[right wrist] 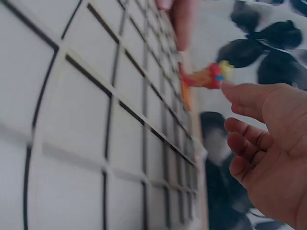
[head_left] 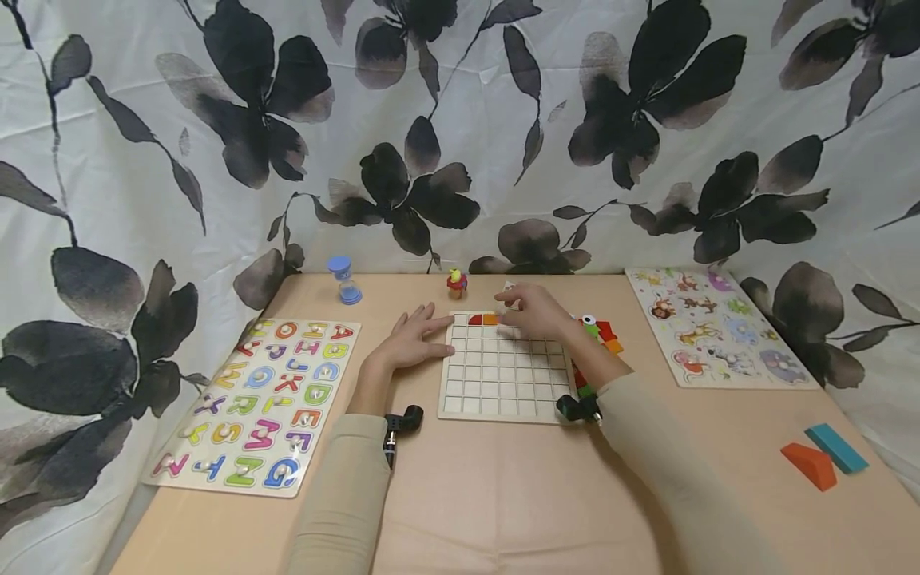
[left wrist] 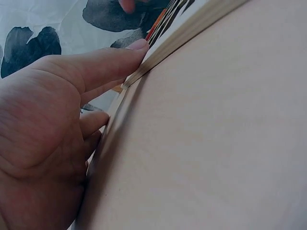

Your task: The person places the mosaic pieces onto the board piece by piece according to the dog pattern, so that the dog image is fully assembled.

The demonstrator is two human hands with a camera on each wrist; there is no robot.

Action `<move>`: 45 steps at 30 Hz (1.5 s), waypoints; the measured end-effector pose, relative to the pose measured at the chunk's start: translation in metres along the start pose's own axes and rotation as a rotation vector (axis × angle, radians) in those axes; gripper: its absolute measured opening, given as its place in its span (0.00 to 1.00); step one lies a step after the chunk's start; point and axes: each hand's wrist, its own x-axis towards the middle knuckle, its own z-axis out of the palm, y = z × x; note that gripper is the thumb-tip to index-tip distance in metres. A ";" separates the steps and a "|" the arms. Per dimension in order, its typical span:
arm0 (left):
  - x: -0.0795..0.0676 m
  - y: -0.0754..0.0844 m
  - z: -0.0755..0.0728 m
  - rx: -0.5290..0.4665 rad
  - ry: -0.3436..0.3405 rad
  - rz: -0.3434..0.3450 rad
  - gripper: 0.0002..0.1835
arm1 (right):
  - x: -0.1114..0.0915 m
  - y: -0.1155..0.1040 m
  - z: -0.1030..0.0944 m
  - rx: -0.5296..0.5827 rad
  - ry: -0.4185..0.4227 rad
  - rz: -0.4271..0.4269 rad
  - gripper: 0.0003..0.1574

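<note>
A white grid board [head_left: 503, 383] lies on the table, with a red tile [head_left: 476, 319] and an orange tile [head_left: 490, 319] in its far row. My left hand [head_left: 410, 343] rests beside the board's left edge, fingers spread and thumb tip against it; the left wrist view shows that thumb [left wrist: 110, 64] at the board's side. Over the far edge hovers my right hand [head_left: 535, 311], fingers loosely bent. In the right wrist view nothing shows between the fingers of this hand [right wrist: 273, 129]. A small whitish object [head_left: 509, 285] appears just past its fingertips.
Beyond the board stand a parrot figure [head_left: 456, 285] and a blue sand timer [head_left: 345, 281]. Letter puzzle [head_left: 259, 407] lies left, animal puzzle [head_left: 719, 327] right. Colored pieces [head_left: 609, 335] sit under my right forearm; an orange block [head_left: 810, 465] and blue block [head_left: 837, 449] lie near right.
</note>
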 end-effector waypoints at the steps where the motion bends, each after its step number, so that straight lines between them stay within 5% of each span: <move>1: 0.000 0.000 0.000 -0.001 0.003 0.004 0.37 | -0.008 0.000 -0.008 0.017 0.020 -0.005 0.28; 5: 0.000 0.001 0.001 0.003 0.011 0.017 0.37 | -0.046 0.007 -0.041 0.056 0.114 -0.001 0.27; 10: 0.000 0.002 0.001 -0.008 0.012 0.022 0.36 | -0.089 0.033 -0.073 0.073 0.174 0.107 0.24; 17: 0.002 0.002 0.003 0.001 0.004 0.019 0.37 | -0.121 0.072 -0.087 0.014 0.090 0.230 0.18; 27: 0.003 0.001 0.004 0.008 0.006 0.016 0.37 | -0.120 0.104 -0.068 -0.046 0.093 0.288 0.16; 34: 0.001 0.001 0.002 -0.014 0.016 0.027 0.36 | -0.114 0.102 -0.061 -0.061 0.129 0.333 0.15; 45: 0.000 0.000 0.001 -0.008 0.020 0.036 0.36 | -0.115 0.094 -0.063 0.065 0.126 0.378 0.11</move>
